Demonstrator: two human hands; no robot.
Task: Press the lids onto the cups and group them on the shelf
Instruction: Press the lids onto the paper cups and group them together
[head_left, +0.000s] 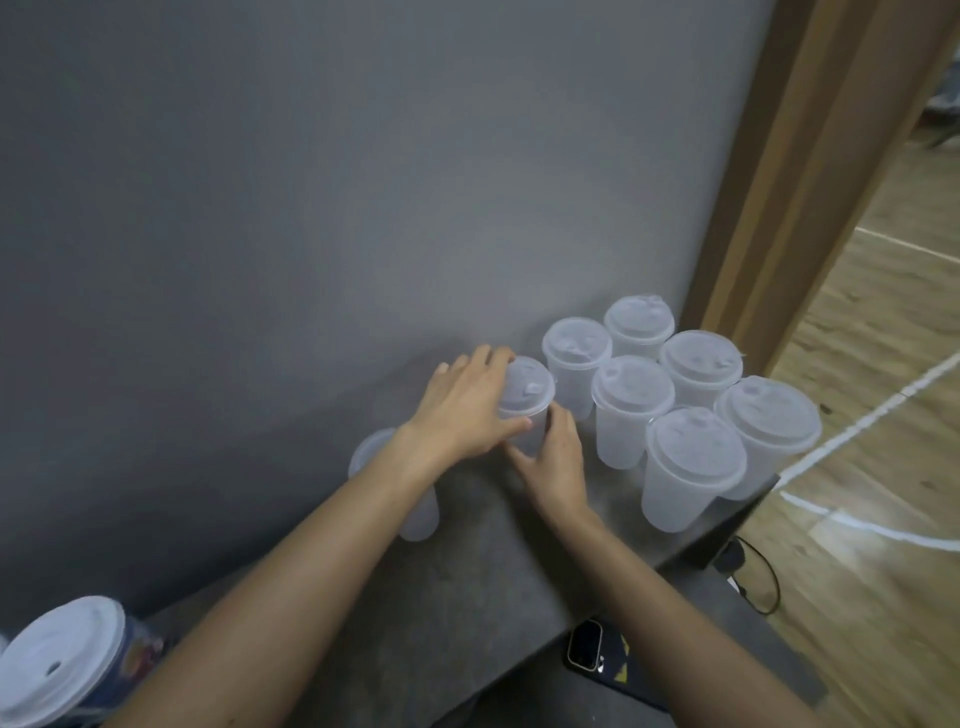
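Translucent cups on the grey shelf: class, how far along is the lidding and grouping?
Done: six lidded translucent plastic cups stand grouped at the right end of the grey shelf. In hand: left hand and right hand grip a seventh lidded cup beside them. Left: one more cup stands apart behind the left forearm, its lid state unclear; a stack of white lids lies near left.

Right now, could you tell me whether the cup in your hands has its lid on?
On: the lid caps the cup, the left hand touching its edge; fully pressed down, cannot tell.
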